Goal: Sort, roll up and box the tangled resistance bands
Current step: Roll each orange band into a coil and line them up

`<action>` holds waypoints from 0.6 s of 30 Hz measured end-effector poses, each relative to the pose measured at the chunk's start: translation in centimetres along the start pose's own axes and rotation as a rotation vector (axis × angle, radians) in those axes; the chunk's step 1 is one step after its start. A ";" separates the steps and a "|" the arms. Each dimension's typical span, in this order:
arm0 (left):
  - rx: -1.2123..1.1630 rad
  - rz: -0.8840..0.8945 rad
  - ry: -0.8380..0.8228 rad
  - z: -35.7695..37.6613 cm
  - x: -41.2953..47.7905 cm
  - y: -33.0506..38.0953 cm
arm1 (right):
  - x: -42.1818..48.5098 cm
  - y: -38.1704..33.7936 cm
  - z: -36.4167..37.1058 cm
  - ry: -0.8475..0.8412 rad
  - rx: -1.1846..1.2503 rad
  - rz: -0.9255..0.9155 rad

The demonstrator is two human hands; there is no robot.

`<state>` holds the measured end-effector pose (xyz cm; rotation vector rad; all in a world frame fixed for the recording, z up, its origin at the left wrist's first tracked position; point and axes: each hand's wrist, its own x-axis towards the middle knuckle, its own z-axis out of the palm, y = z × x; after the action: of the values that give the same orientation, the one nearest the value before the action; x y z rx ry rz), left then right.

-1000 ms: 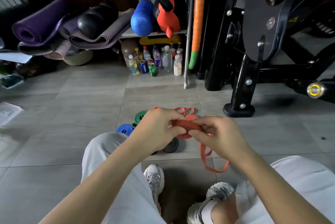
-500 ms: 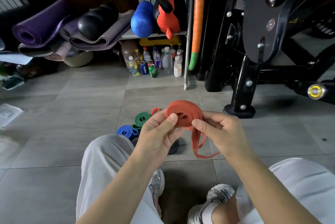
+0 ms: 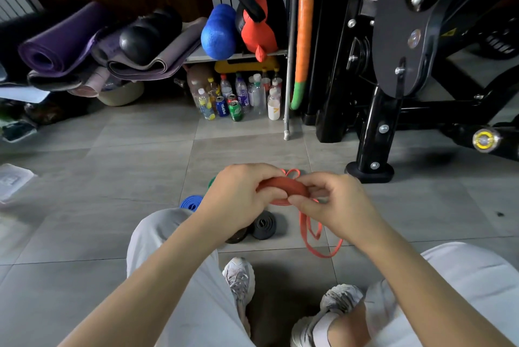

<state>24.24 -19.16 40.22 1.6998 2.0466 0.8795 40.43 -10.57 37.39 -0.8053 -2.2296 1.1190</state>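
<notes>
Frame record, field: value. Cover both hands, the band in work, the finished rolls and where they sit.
left hand: grips the red band roll
right hand: pinches the same roll
loose tail: unrolled, hangs below the right hand
rolled, on floor: blue roll, black roll
green roll: mostly hidden behind the left hand
box: cannot tell

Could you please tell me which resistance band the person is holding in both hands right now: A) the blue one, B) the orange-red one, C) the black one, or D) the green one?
B: the left hand and the right hand both grip the partly rolled orange-red rubber resistance band, while the rolled blue band and the rolled black band lie on the grey floor tiles.
</notes>
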 end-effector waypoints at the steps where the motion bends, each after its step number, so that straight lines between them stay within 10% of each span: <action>1: -0.072 -0.026 0.039 0.1 -0.1 -0.1 | 0.0 0.1 -0.1 0.001 0.011 0.009; 18: -1.572 -0.356 0.206 5.8 -2.0 -2.0 | -0.2 0.0 1.2 0.092 0.322 0.114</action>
<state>26.75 -19.87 34.37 0.3586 0.9316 1.7900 39.78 -11.28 36.72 -0.8334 -1.8830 1.4196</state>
